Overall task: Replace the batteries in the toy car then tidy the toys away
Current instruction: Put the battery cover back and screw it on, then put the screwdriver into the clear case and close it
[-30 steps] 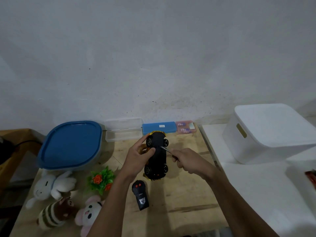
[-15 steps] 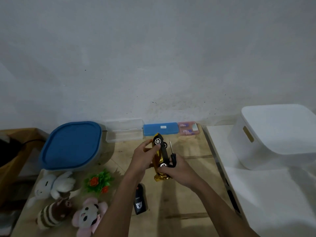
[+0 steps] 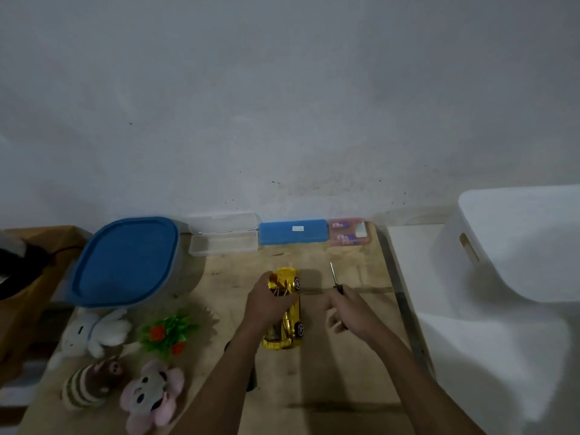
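Note:
The gold toy car [image 3: 287,321] sits wheels-down on the wooden table [image 3: 329,372], nose pointing away. My left hand [image 3: 266,304] grips its roof from the left. To the right, apart from the car, my right hand [image 3: 348,309] holds a small screwdriver [image 3: 334,276], black handle in the fist, metal tip pointing away. The black remote is almost hidden under my left forearm. A white plush [image 3: 97,332], a striped plush [image 3: 91,383], a pink plush [image 3: 152,394] and a green plastic plant [image 3: 168,332] lie at the left front.
A blue-lidded tub [image 3: 125,262] stands at back left. Along the wall lie a clear case [image 3: 224,238], a blue case [image 3: 293,232] and a pink battery pack [image 3: 348,232]. A white bin [image 3: 508,243] sits on the white surface at right.
The car was turned from underside-up through its side and set down on its wheels. My right hand drew away to the right with the screwdriver.

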Demonstrator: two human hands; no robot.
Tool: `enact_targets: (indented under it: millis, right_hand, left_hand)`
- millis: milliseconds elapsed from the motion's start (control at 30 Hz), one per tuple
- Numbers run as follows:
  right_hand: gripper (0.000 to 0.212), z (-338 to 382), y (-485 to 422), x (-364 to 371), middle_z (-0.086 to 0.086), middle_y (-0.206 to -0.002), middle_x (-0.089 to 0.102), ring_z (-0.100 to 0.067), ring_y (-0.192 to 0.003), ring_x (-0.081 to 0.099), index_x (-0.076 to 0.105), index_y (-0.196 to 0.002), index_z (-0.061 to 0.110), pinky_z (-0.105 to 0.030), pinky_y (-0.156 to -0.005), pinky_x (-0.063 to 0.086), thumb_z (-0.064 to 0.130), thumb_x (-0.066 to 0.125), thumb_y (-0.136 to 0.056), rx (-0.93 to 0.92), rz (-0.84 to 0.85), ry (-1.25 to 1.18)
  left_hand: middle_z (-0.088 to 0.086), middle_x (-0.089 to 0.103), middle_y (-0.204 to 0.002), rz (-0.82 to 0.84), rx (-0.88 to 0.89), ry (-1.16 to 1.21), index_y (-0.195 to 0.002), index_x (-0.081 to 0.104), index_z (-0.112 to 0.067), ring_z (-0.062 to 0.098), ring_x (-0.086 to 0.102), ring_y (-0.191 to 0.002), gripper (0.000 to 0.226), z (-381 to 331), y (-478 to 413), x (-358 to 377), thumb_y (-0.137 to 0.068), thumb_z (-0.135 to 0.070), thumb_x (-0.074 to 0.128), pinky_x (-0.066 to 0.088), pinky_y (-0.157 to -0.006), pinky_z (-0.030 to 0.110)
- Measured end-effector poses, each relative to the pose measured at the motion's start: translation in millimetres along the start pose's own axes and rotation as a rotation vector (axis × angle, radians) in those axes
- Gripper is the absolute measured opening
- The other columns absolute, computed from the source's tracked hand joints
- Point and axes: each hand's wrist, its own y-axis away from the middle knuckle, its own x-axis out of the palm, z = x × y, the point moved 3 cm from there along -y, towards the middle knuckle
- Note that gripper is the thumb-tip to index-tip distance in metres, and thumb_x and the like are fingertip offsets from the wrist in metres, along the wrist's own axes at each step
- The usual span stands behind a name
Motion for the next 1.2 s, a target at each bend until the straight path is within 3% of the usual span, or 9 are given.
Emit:
enact_targets:
  millis: [167,400,767,867,967,1133,1200]
  right_hand:
    - [0.020,-5.2,-15.6,-16.4,-0.007,-0.083,0.048,-0.013,-0.055,0.041,0.049,-0.095,0.015,-0.026,-0.050,0.036,0.030,0.037,-0.100,0.032,0.007,0.007]
    - [0.018,-13.0,-27.6,-28.5,-0.005,-0.079,0.046,-0.014,-0.056,0.040,0.049,-0.091,0.015,-0.027,-0.049,0.035,0.029,0.040,-0.099,0.021,0.016,0.010]
    - [0.018,-19.2,-37.3,-30.2,-0.003,-0.076,0.048,-0.014,-0.054,0.039,0.052,-0.091,0.017,-0.027,-0.049,0.032,0.028,0.041,-0.099,0.007,0.024,0.026]
    - [0.020,-15.9,-47.4,-24.6,-0.003,-0.074,0.046,-0.012,-0.053,0.038,0.054,-0.090,0.013,-0.028,-0.050,0.030,0.027,0.041,-0.098,-0.010,0.023,0.037]
    - [0.023,-10.1,-63.3,-14.0,-0.001,-0.071,0.049,-0.012,-0.056,0.041,0.060,-0.091,0.013,-0.029,-0.054,0.031,0.027,0.042,-0.097,-0.031,0.006,0.081]
    - [0.023,24.1,-92.8,19.4,0.004,-0.067,0.052,-0.014,-0.065,0.048,0.063,-0.092,0.022,-0.031,-0.063,0.035,0.031,0.043,-0.099,-0.140,0.039,0.210]
    - [0.022,41.6,-106.3,36.9,0.003,-0.067,0.053,-0.013,-0.061,0.049,0.061,-0.097,0.023,-0.030,-0.058,0.035,0.033,0.042,-0.099,-0.183,0.069,0.307]
  left_hand:
    - [0.009,0.062,-0.118,-0.004,-0.047,-0.191,-0.132,0.048,-0.019,0.031,0.059,-0.112,0.063,15.7,-10.6,42.1,-0.076,-0.035,0.074,0.050,-0.089,0.037]
    - [0.016,0.048,-0.130,-0.057,-0.108,-0.338,-0.145,0.035,-0.022,0.036,0.051,-0.119,0.083,17.1,-17.4,66.3,-0.076,-0.048,0.072,0.050,-0.094,0.044]
    - [0.015,0.043,-0.137,-0.043,-0.095,-0.380,-0.151,0.025,-0.022,0.035,0.049,-0.124,0.088,16.7,-19.4,68.3,-0.081,-0.055,0.066,0.049,-0.097,0.044]
    - [0.014,0.044,-0.143,-0.051,-0.095,-0.186,-0.153,0.026,-0.019,0.033,0.050,-0.128,0.091,17.8,-22.8,49.9,-0.082,-0.063,0.063,0.047,-0.101,0.043]
    - [0.015,0.053,-0.141,-0.174,-0.168,0.118,-0.151,0.031,-0.017,0.030,0.058,-0.122,0.087,23.6,-41.7,9.8,-0.083,-0.063,0.062,0.049,-0.099,0.039]
    - [0.010,0.052,-0.143,-0.359,-0.340,0.480,-0.149,0.033,-0.023,0.034,0.056,-0.123,0.094,57.2,-97.5,-59.4,-0.073,-0.069,0.063,0.049,-0.100,0.054]
    - [0.011,0.053,-0.139,-0.382,-0.368,0.570,-0.147,0.034,-0.020,0.036,0.055,-0.123,0.081,60.4,-114.3,-80.3,-0.082,-0.056,0.065,0.048,-0.102,0.054]
